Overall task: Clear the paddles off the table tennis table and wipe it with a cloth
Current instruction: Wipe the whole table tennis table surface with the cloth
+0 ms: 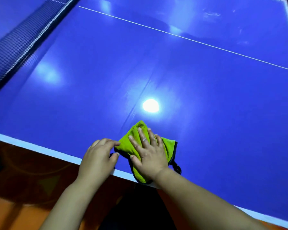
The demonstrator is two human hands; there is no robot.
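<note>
1. Right hand [148, 156], nearest the camera, lies flat on a lime-green microfibre cloth [124, 147] with dark trim, its fingers [142, 135] spread and pressing down. The cloth sits at the near edge of the glossy blue tabletop [156, 72], one end overlapping the white border strip [40, 149].
2. Left hand [96, 156] rests just beside the cloth's left corner, fingers loosely curved. I cannot tell whether thumb and forefinger pinch the trim.
3. No paddles show on the visible half, so clearing looks done. Wiping appears under way, with most of the surface seemingly left: smears show near the far right corner.
4. Open blue surface stretches far and right, past the thin white centre line [189, 39]. The black mesh net [18, 40] bounds the far left.
5. The near edge is the likely risk: a stroke toward the orange-brown floor [23, 188] could drag the cloth off.
</note>
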